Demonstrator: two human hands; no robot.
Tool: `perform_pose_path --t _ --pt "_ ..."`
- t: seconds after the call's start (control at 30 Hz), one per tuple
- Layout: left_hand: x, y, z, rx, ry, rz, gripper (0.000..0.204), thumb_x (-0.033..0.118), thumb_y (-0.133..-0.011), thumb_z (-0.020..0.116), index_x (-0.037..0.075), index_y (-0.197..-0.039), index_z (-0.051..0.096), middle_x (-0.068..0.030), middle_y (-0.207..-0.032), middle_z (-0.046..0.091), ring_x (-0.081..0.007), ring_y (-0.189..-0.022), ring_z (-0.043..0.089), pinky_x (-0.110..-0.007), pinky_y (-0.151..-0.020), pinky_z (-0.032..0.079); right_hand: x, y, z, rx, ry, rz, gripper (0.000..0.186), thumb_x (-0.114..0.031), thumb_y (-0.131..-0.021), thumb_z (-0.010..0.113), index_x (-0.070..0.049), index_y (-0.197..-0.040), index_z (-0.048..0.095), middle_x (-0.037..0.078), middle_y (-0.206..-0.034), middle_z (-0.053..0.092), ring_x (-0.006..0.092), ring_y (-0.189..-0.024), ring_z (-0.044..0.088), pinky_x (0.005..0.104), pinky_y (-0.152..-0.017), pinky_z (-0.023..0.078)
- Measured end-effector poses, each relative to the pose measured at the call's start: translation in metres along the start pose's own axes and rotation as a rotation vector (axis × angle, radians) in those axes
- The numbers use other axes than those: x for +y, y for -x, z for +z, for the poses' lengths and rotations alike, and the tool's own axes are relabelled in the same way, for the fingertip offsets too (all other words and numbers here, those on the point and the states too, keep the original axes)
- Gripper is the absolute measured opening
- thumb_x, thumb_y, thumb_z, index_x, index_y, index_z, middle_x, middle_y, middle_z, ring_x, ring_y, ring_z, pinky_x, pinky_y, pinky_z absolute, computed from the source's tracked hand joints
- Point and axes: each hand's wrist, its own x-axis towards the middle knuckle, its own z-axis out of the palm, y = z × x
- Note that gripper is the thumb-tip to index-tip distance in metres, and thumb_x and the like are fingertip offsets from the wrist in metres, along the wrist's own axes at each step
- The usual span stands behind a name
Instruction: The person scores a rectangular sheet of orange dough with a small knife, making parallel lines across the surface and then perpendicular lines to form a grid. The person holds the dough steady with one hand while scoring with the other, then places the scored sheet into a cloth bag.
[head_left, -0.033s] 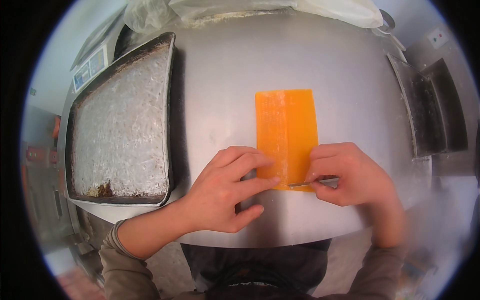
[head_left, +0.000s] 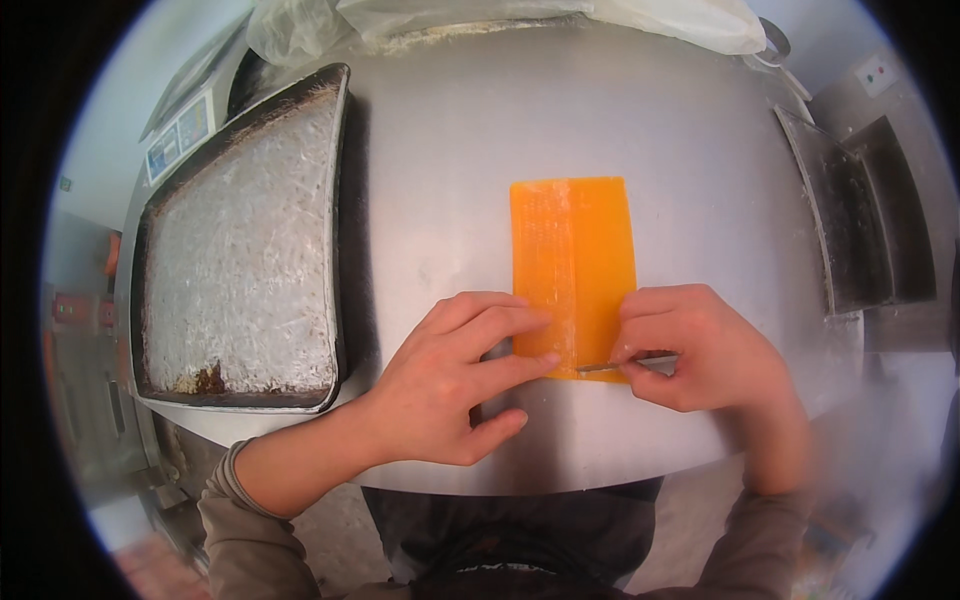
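Note:
An orange rectangular slab (head_left: pixel 588 240) with a pale, powdery band down its middle lies flat on the steel table (head_left: pixel 440 170). My left hand (head_left: pixel 450 380) has its fingers apart, with the fingertips resting on the slab's lower left part and the thumb low over the steel. My right hand (head_left: pixel 690 350) is at the slab's lower right, pinching a thin metal blade (head_left: pixel 595 369) that lies crosswise just above the slab's near edge. Part of the blade is hidden by my fingers.
A large worn baking tray (head_left: pixel 235 255) takes up the left side, with a pale appliance (head_left: pixel 178 138) behind it. Crumpled translucent plastic bags (head_left: pixel 540 20) lie along the far edge. Dark metal pans (head_left: pixel 840 220) stand at the right edge. A wall socket (head_left: pixel 875 75) is at upper right.

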Motion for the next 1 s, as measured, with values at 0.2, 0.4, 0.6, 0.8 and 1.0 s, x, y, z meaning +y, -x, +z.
perform_pose_path --t 0.2,0.4,0.6,0.8,1.0 --pt "0.0 0.001 0.001 -0.02 0.055 -0.019 0.061 0.009 -0.069 0.088 0.01 -0.13 0.084 -0.0162 -0.159 0.066 -0.0435 -0.144 0.061 -0.052 -0.118 0.056 0.0 0.0 0.003 0.041 0.06 -0.017 0.014 0.001 -0.079 0.079 -0.004 -0.088 0.07 0.01 -0.087 0.066 0.034 -0.079 0.068 0.0415 -0.067 0.056" --pt "0.002 0.001 0.001 -0.031 0.119 -0.032 0.057 0.005 -0.072 0.087 0.005 -0.129 0.082 -0.0199 -0.159 0.065 -0.0463 -0.149 0.06 -0.053 -0.121 0.055 0.001 -0.002 0.005 0.097 0.057 0.027 0.013 0.003 -0.082 0.079 -0.003 -0.09 0.07 0.01 -0.088 0.067 0.0329 -0.08 0.07 0.0404 -0.068 0.057" --pt "0.002 0.0 0.001 -0.042 0.134 -0.025 0.056 0.004 -0.073 0.086 0.003 -0.129 0.081 -0.0209 -0.16 0.064 -0.0455 -0.152 0.06 -0.054 -0.123 0.054 0.002 -0.004 0.006 0.168 0.099 0.054 0.013 0.004 -0.083 0.078 -0.002 -0.092 0.072 0.01 -0.089 0.067 0.032 -0.081 0.07 0.0409 -0.069 0.057" --pt "0.002 -0.001 0.001 -0.045 0.133 -0.022 0.055 0.005 -0.073 0.087 0.003 -0.127 0.08 -0.0208 -0.16 0.064 -0.0448 -0.152 0.06 -0.053 -0.124 0.054 0.006 -0.007 0.008 0.211 0.143 0.008 0.012 0.004 -0.083 0.078 -0.002 -0.092 0.072 0.01 -0.089 0.067 0.032 -0.085 0.07 0.0413 -0.07 0.058" --pt "0.003 -0.001 0.001 -0.045 0.141 -0.028 0.055 0.004 -0.072 0.087 0.003 -0.127 0.08 -0.0208 -0.16 0.064 -0.0446 -0.152 0.06 -0.053 -0.124 0.054 0.011 -0.008 0.009 0.228 0.11 0.002 0.013 0.004 -0.082 0.078 -0.001 -0.092 0.071 0.011 -0.089 0.067 0.0322 -0.086 0.07 0.0408 -0.071 0.058"
